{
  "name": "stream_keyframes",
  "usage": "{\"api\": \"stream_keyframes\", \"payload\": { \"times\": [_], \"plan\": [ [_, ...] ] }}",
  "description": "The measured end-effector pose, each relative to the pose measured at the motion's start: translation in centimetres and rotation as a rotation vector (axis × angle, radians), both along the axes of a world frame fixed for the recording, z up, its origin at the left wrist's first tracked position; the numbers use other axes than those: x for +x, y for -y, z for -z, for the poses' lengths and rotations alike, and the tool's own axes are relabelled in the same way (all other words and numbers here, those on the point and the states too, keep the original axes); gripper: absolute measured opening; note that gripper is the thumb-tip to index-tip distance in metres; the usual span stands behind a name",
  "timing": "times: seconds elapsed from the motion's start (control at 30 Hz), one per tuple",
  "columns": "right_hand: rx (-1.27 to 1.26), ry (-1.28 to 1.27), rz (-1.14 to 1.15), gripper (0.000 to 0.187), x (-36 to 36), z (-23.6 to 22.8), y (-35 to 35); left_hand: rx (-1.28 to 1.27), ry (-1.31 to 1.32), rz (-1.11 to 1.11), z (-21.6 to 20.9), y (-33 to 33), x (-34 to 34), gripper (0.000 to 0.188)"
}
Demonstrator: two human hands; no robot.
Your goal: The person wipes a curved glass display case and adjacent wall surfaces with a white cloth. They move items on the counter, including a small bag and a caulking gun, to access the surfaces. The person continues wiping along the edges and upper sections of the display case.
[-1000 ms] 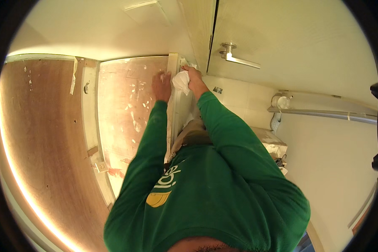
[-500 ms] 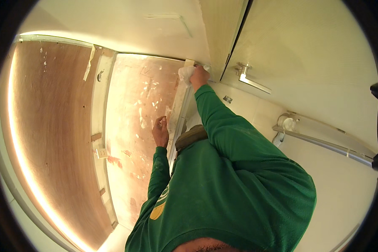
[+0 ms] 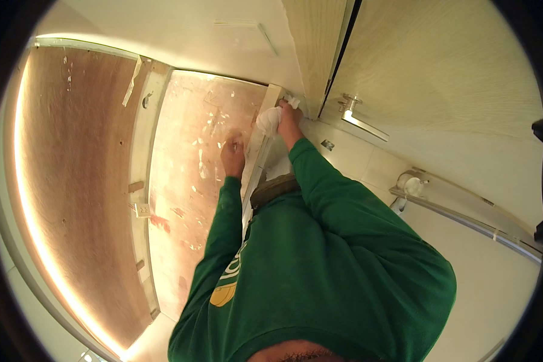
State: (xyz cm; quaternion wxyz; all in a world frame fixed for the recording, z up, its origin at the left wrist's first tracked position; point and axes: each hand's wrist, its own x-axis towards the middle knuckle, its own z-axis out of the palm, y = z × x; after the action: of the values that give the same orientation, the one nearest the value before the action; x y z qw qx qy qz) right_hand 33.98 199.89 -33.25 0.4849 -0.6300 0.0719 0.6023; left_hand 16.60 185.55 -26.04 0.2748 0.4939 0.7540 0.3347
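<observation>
Crumpled white soft wad (image 3: 268, 122), long axis unclear, beside top of pale narrow wooden strip (image 3: 274, 95); bulges left from right hand (image 3: 291, 118), grip closed round it. Left hand (image 3: 233, 158) farther, lower left; blurred, can't judge grip or hold.

Your left arm, long green fabric sleeve (image 3: 222, 220), stretched forward; bare left hand (image 3: 233, 158) out ahead, fingers blurred, curl unclear. Your right arm, matching green sleeve (image 3: 347, 196), angled forward-left; bare right hand (image 3: 291, 120) farther ahead, fingers curled in a grip.
</observation>
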Motion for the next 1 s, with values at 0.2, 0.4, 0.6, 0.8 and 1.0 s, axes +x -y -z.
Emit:
{"api": "stream_keyframes", "payload": {
  "times": [0.2, 0.4, 0.6, 0.8, 1.0],
  "plan": [
    [0.045, 0.513, -0.534, 0.043, 0.6, -1.8, 3.7, -0.405, -0.472, 0.295, -0.6, -8.3, 4.4, 0.053],
    [0.075, 0.691, -0.693, 0.048, 1.7, -5.0, 3.6, -0.477, -0.634, 0.347, 0.0, -8.9, 5.8, 0.072],
    [0.057, 0.770, -0.876, 0.059, 2.0, -7.6, 2.5, -0.322, -0.445, 0.343, 1.2, -8.6, 5.1, 0.071],
    [0.050, 0.916, -1.037, 0.083, 0.8, -4.7, 0.7, -0.255, -0.374, 0.294, 3.0, -7.4, 5.2, 0.063],
    [0.342, 0.812, -1.027, 0.058, -0.2, -2.2, 0.8, -0.047, -0.272, 0.222, 7.5, -5.5, 2.8, 0.046]
  ]
}}
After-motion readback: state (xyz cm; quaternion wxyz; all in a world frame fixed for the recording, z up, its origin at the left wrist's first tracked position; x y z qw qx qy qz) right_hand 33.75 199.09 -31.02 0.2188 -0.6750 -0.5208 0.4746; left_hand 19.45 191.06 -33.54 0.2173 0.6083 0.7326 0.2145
